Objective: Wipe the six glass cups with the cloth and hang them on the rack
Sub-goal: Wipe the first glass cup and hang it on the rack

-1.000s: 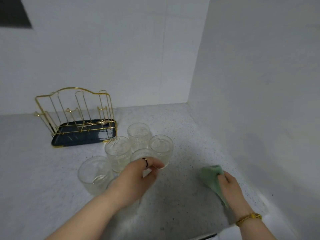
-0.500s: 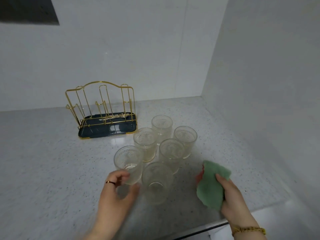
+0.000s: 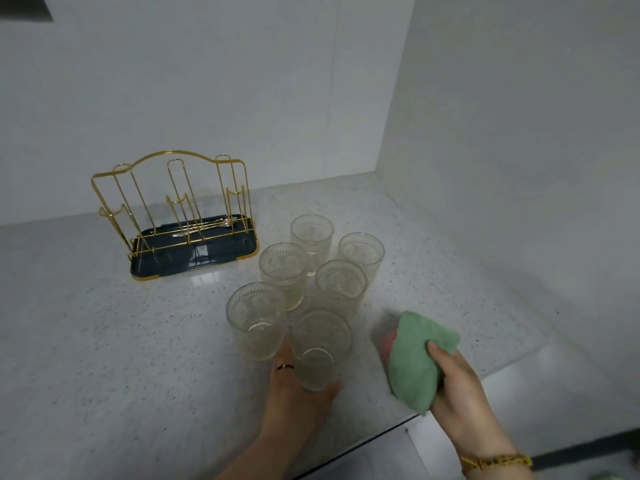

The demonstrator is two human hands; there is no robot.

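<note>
Gripping cup (image 3: 320, 344), holding cloth (image 3: 414, 362).
My left hand (image 3: 298, 393) wraps the nearest cup; my right hand (image 3: 457, 382) clutches the cloth beside it; rack (image 3: 176, 216) stands behind.

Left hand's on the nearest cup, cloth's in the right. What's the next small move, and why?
Probably lift the nearest cup clear of the other cups and bring it to the cloth. The left hand wraps its lower part, the right hand grips the cloth beside it, and the rack holds no cups, so wiping likely starts here.
</note>
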